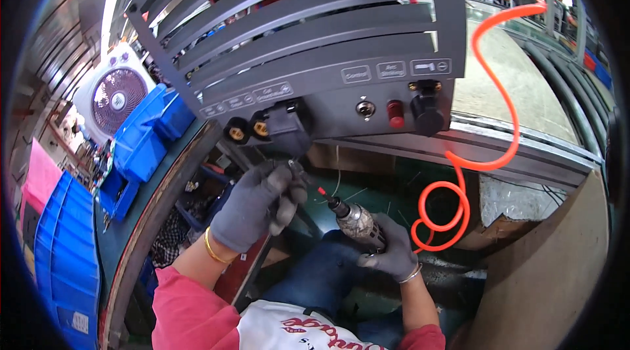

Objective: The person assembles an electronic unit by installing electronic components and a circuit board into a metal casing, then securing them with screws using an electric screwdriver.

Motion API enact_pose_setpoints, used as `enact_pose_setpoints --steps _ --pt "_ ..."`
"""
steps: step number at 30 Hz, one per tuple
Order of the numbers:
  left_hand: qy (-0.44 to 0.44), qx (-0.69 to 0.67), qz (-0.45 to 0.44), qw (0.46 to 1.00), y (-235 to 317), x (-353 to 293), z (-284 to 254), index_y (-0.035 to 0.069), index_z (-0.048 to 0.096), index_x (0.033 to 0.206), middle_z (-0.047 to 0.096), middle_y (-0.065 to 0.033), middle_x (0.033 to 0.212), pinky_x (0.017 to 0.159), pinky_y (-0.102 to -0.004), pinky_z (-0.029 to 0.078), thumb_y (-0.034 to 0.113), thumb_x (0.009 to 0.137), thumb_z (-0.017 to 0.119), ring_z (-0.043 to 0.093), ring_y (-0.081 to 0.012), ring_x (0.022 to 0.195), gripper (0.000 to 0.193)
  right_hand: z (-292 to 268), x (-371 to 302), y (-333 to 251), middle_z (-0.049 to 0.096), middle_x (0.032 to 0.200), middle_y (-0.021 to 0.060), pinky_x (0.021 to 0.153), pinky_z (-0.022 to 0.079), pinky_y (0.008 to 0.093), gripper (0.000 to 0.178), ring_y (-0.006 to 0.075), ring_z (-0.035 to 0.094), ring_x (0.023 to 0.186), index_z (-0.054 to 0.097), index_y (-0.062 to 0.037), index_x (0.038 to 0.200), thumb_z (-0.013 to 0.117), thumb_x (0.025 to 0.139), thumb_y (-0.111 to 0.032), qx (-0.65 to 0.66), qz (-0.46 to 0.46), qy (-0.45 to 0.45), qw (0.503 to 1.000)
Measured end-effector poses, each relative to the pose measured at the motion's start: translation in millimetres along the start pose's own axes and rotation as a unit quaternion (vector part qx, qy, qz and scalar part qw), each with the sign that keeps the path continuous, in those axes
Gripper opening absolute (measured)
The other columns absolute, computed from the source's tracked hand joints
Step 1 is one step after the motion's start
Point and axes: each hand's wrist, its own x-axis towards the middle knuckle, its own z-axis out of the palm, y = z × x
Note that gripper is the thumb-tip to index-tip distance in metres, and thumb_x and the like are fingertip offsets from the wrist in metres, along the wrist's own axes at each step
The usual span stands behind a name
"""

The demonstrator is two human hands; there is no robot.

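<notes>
My right hand [396, 248], in a grey glove, is wrapped round a pneumatic screwdriver [359, 224]. Its red-marked bit points up and left toward my other hand. My left hand [252, 202], also gloved in grey, has its fingertips pinched together just below a black connector [289, 128]. A small metallic piece shows at those fingertips, too small to name. Above both hands stands a dark grey slatted machine housing [315, 55]. Its lower panel carries round sockets [237, 129], a metal socket [365, 110], a red knob [395, 114] and a black capped fitting [428, 110].
A coiled orange air hose [508, 114] hangs at the right and loops beside the screwdriver. Blue bins [141, 146] and a white fan [117, 97] stand at the left. A brown board [545, 265] rises at the lower right, near a cardboard box [499, 232].
</notes>
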Motion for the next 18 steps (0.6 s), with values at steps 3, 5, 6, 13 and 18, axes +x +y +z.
enact_pose_setpoints --steps 3,5,6,13,18 --pt "0.055 -0.080 0.027 0.995 -2 -3 12 0.000 0.054 0.128 0.067 -0.0146 0.112 0.061 -0.0264 0.058 0.014 0.103 0.055 0.071 -0.0183 0.081 0.029 6 -2 10 0.068 0.116 0.0138 0.092 0.053 0.0368 0.091 0.0270 0.068 0.106 0.059 -0.0028 0.133 0.094 0.059 -0.044 -0.013 -0.003 0.002 1.000" --pt "0.069 -0.139 0.030 0.987 -7 -3 12 0.001 0.054 0.130 0.066 -0.0158 0.119 0.066 -0.0273 0.059 0.012 0.103 0.054 0.071 -0.0202 0.088 0.029 6 -4 8 0.068 0.117 0.0147 0.092 0.053 0.0370 0.091 0.0274 0.068 0.106 0.059 -0.0030 0.132 0.094 0.059 -0.043 0.000 0.005 0.006 1.000" --pt "0.054 -0.143 0.023 0.988 -12 -2 4 0.001 0.053 0.132 0.065 -0.0160 0.122 0.068 -0.0279 0.060 0.010 0.103 0.053 0.071 -0.0217 0.091 0.031 6 -3 1 0.068 0.118 0.0154 0.092 0.053 0.0374 0.090 0.0282 0.068 0.107 0.059 -0.0031 0.133 0.094 0.059 -0.042 -0.008 0.010 -0.002 1.000" --pt "-0.020 -0.158 0.039 0.986 -18 -11 -23 0.002 0.052 0.134 0.064 -0.0160 0.123 0.067 -0.0286 0.060 0.010 0.104 0.052 0.071 -0.0218 0.088 0.031 4 -11 -8 0.068 0.120 0.0144 0.094 0.053 0.0378 0.086 0.0277 0.068 0.108 0.059 -0.0037 0.132 0.092 0.060 -0.038 -0.050 0.024 -0.017 0.998" --pt "-0.006 -0.136 0.061 0.989 -13 -10 -5 0.003 0.053 0.133 0.066 -0.0119 0.117 0.065 -0.0268 0.058 0.013 0.105 0.052 0.068 -0.0162 0.088 0.030 3 -16 -9 0.069 0.118 0.0134 0.093 0.053 0.0372 0.085 0.0252 0.068 0.107 0.059 -0.0042 0.132 0.092 0.061 -0.037 -0.049 0.033 -0.009 0.998"
